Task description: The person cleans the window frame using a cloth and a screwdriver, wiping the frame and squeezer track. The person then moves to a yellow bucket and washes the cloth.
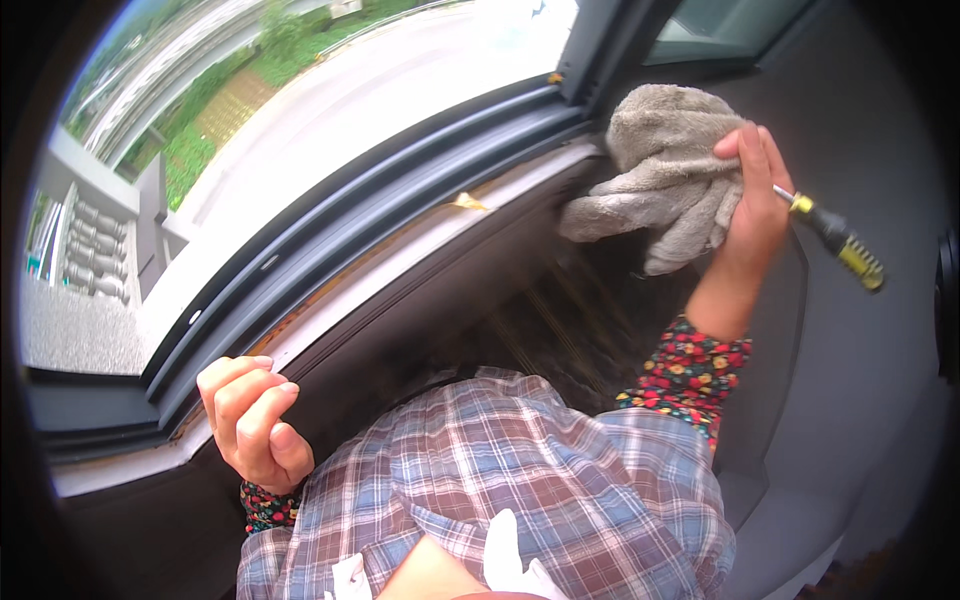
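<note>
My right hand point(754, 195) grips a bunched grey towelling cloth point(667, 165) near the far right corner of the window frame. A screwdriver with a black and yellow handle point(840, 240) sticks out beside this hand, handle outward. Its shaft meets the hand's edge, and how it is held there is hidden. At the lower left, my left hand point(251, 420) is loosely curled over the pale inner sill point(420, 255). No object shows in it, though part of the palm is hidden. Whether its fingertips touch the sill is unclear.
A dark grey window frame point(360, 195) curves across the view, with a road point(315, 150) and greenery outside. A small yellowish scrap point(470, 201) lies on the sill. Below is a dark panel point(420, 307); a grey wall point(862, 360) stands on the right.
</note>
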Available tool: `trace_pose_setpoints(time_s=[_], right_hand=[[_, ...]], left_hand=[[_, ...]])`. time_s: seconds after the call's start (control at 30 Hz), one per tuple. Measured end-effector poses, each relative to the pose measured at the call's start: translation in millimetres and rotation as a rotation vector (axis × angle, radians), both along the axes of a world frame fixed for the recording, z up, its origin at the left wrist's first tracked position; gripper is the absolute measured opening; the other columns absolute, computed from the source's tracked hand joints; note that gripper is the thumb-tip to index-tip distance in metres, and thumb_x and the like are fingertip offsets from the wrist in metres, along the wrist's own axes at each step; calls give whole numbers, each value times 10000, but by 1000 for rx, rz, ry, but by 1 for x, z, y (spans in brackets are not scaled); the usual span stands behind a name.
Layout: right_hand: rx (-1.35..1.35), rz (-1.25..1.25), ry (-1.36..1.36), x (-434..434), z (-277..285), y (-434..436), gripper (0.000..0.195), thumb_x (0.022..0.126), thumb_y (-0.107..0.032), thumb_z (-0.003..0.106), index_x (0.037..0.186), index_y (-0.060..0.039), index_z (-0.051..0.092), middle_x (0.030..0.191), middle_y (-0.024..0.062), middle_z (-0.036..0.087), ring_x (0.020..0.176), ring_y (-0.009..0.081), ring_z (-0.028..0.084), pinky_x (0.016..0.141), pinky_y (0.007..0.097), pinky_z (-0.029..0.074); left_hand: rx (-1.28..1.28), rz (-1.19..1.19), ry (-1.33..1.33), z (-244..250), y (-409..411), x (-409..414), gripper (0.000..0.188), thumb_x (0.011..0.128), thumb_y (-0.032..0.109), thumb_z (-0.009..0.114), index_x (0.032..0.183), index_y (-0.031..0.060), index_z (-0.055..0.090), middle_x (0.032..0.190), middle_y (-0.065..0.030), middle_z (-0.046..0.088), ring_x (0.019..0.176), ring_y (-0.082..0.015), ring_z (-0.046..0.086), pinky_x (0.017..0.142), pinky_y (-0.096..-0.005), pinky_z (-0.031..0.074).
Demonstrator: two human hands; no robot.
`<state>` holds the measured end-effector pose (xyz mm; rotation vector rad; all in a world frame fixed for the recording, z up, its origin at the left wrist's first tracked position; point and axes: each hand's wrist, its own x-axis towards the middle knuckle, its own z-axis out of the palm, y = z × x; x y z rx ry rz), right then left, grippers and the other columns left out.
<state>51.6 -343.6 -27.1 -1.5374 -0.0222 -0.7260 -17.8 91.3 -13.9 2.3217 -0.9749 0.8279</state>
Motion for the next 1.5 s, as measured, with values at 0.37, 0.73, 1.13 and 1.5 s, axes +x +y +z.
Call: trace_pose_setpoints(time_s=[0.37,0.73,1.13,1.5], right_hand=[[1169,160,-198,-67,-122,20,317,1070,-348,449,808,-188,526,892,3,648,924,177,649,885,358,527],[834,18,97,-56,-118,71,437,1060,-406,423,996,-21,617,983,94,636,933,170,625,870,313,507],[146,-64,176,-70,-134,43,362,1083,-264,450,1114,19,674,1061,64,690,1001,122,606,941,267,452],[734,197,323,-96,-147,17,429,1073,-359,446,1147,16,641,1116,121,672,1026,184,650,926,313,516]], left_hand=[[-381,-560,740,-46,-104,43,373,889,40,667,1234,-61,572,1082,-180,637,980,-259,630,877,-358,506],[-251,-465,380,-100,-209,83,839,674,273,910,1344,14,475,1281,-196,511,1210,-344,521,1019,-421,464],[-213,-496,1230,-149,-209,104,264,912,167,734,1071,-23,642,927,-20,611,890,-89,571,794,-238,459],[-228,-454,891,-149,-218,104,307,906,166,700,1175,29,649,967,-84,644,916,-215,639,814,-311,508]])
